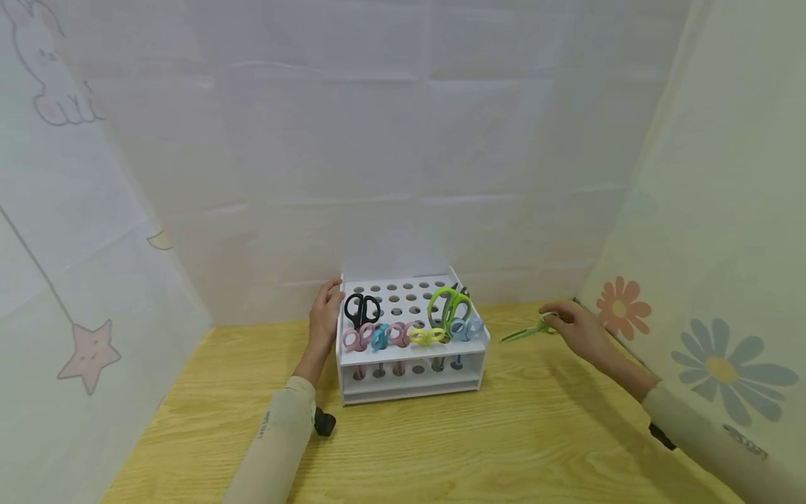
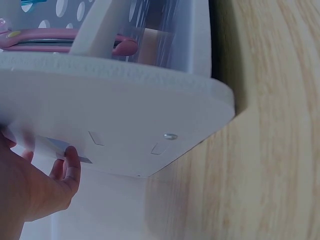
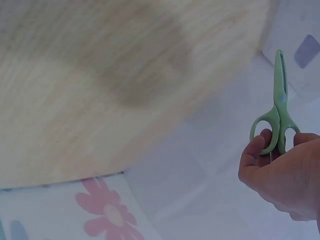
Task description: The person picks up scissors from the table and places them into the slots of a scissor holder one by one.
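While left hand steadies rack, right hand — green scissors pinched

Cloth-screened tabletop recording booth.

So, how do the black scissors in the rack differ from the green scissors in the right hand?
The black scissors stand in a hole of the white rack, handles up; the green scissors are off the rack, over the table, lying almost level. No hand holds the black scissors; the right hand grips the green scissors by the handles. Both pairs have closed blades.
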### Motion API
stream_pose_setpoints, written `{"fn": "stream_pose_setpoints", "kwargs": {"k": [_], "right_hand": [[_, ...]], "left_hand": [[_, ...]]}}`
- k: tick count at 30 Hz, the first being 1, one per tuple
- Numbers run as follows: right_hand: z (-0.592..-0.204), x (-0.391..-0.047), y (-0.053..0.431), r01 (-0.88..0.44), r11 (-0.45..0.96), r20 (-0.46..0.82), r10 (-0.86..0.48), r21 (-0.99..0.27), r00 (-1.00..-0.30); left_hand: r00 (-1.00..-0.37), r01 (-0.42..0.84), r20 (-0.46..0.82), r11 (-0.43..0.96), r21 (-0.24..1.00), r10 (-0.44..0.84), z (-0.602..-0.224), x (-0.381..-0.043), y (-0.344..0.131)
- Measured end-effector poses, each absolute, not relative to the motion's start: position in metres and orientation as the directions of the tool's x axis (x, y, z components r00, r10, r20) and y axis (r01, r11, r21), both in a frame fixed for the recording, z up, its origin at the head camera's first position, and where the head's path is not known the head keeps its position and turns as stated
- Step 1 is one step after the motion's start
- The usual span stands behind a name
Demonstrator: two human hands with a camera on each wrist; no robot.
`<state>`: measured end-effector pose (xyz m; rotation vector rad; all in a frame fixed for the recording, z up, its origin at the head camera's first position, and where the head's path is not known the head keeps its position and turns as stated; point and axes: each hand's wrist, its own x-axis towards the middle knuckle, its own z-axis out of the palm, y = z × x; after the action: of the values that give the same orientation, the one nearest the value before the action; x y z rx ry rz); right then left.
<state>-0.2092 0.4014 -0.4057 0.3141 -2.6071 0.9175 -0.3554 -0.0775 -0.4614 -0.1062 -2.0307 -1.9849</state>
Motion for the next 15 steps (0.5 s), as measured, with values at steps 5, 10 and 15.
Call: {"fn": "stream_pose_setpoints", "kwargs": {"k": [5, 10, 15], "right_hand": [[-0.385, -0.215, 0.393, -0.343, 0.790, 0.468, -0.081, -0.509, -0.880], [-0.365, -0.215, 0.384, -0.361, 0.787, 0.537, -0.044, -0.501, -0.843], [-0.347, -0.216, 0.373, -0.401, 0.787, 0.631, -0.019, -0.469, -0.776]], "left_hand": [[-0.950, 0.269, 0.274, 0.052, 0.962, -0.152, -0.458, -0.355, -0.076], [-0.949, 0.271, 0.276, 0.056, 0.961, -0.153, -0.458, -0.355, -0.076], [-0.950, 0.266, 0.271, 0.050, 0.963, -0.154, -0.460, -0.355, -0.077]]}}
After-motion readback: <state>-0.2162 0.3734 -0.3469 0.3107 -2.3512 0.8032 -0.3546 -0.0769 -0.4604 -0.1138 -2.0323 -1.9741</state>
